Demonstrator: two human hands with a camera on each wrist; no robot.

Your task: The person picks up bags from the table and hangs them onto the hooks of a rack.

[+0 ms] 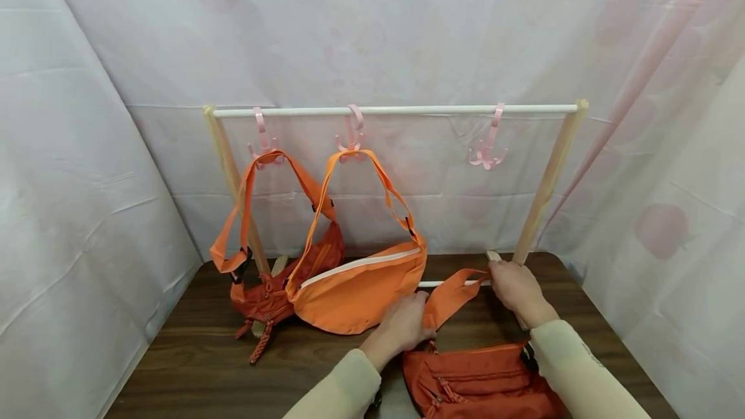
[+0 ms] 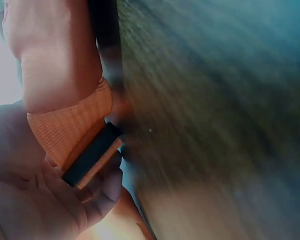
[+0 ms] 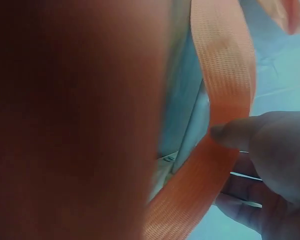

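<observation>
A rust-red zippered waist bag [image 1: 474, 380] lies at the table's front right, its orange strap [image 1: 451, 300] raised behind it. My left hand [image 1: 403, 323] grips the strap near the bag's left end; in the left wrist view the webbing and a black strap slider [image 2: 91, 156] lie within the curled fingers. Farther right, my right hand [image 1: 517, 290] holds the strap's other stretch. The right wrist view shows thumb and fingers pinching the flat webbing [image 3: 225, 95], while a blurred dark red surface [image 3: 65, 120] fills that view's left side.
A white-barred wooden rack [image 1: 401, 110] stands at the back with pink hooks [image 1: 487, 147]. A bright orange crescent bag [image 1: 363, 290] hangs from the middle hook, beside my left hand. Another red bag [image 1: 268, 299] hangs from the left hook, partly behind it. The right hook carries nothing.
</observation>
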